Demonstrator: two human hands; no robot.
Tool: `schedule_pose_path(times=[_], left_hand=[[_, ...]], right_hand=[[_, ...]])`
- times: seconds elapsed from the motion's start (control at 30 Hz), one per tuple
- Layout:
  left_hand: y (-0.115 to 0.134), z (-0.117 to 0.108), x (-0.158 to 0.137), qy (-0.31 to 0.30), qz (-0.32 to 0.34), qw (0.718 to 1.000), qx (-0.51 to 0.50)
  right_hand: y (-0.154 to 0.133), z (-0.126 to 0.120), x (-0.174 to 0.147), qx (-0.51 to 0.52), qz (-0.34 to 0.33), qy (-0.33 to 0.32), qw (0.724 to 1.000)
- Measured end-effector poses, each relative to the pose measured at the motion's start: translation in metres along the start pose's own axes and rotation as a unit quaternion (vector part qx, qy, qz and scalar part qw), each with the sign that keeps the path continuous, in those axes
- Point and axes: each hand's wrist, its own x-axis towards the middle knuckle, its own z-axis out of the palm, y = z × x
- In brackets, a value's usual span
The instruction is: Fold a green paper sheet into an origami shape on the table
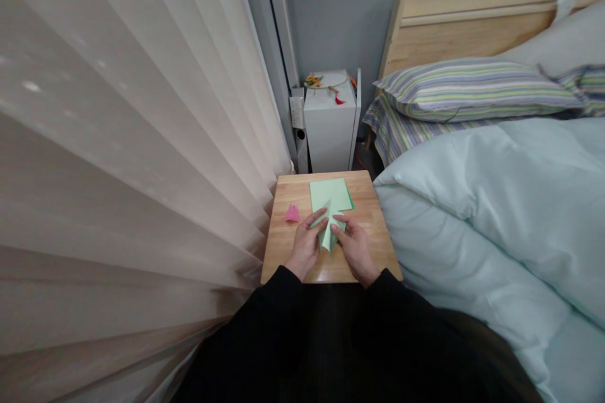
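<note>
Between my two hands is a light green sheet of origami paper (329,236), creased and partly folded, with its flaps standing up. My left hand (307,242) pinches its left side between thumb and fingers. On the right side, my right hand (353,244) grips it the same way. Just beyond the folded sheet lies a stack of green paper (329,192), pale on top with a darker green edge showing at the right. A small folded pink paper piece (292,213) rests left of the stack.
The small wooden table (378,258) carries all the paper. A pale curtain (212,201) hangs close on the left. To the right is a bed with a light blue quilt (496,201) and striped pillow (472,89). Behind stands a white cabinet (329,132) with small items on top.
</note>
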Motion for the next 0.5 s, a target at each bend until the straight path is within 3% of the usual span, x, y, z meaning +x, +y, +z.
schedule_pose_path(times=[0.2,0.3,0.4,0.5], left_hand=[[-0.007,-0.002,0.002,-0.003,0.007,1.000,0.010],[-0.013,-0.004,0.005,0.011,0.025,0.999,0.023],[-0.016,-0.007,0.008,0.041,0.064,0.994,0.084],[-0.013,-0.010,0.010,0.073,0.146,0.966,0.199]], right_hand=[[0.008,-0.003,0.004,-0.039,-0.004,0.004,0.999],[0.012,-0.006,0.007,-0.097,-0.053,0.008,0.994],[0.010,-0.010,0.008,-0.202,-0.152,0.027,0.967],[0.000,-0.014,0.006,-0.312,-0.254,0.060,0.913]])
